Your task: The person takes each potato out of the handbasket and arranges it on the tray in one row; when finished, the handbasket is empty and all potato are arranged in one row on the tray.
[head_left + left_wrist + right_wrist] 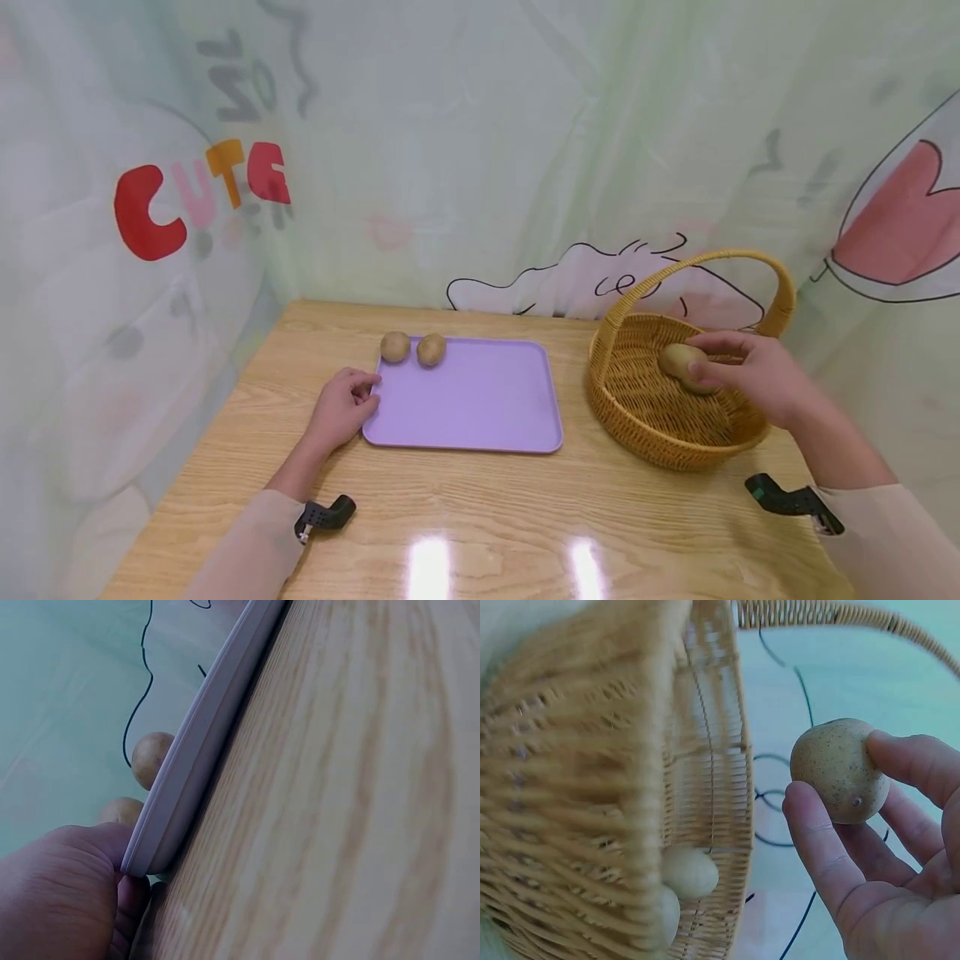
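My right hand (768, 379) holds a brown potato (840, 771) between thumb and fingertips, above the wicker basket (667, 446). Inside the basket, two more potatoes show in the right wrist view, one of them a pale potato (691, 871) near the wall. On the left, my left hand (341, 410) grips the edge of a purple tray (468, 400), its thumb on the rim and fingers curled below in the left wrist view. Two potatoes sit at the tray's far left corner, a rounder potato (395, 347) beside another potato (431, 350).
An arched handle (720, 254) rises over the basket. Tray and basket stand apart on a wooden table (480, 517). A printed curtain (420, 150) hangs behind the table and along its sides.
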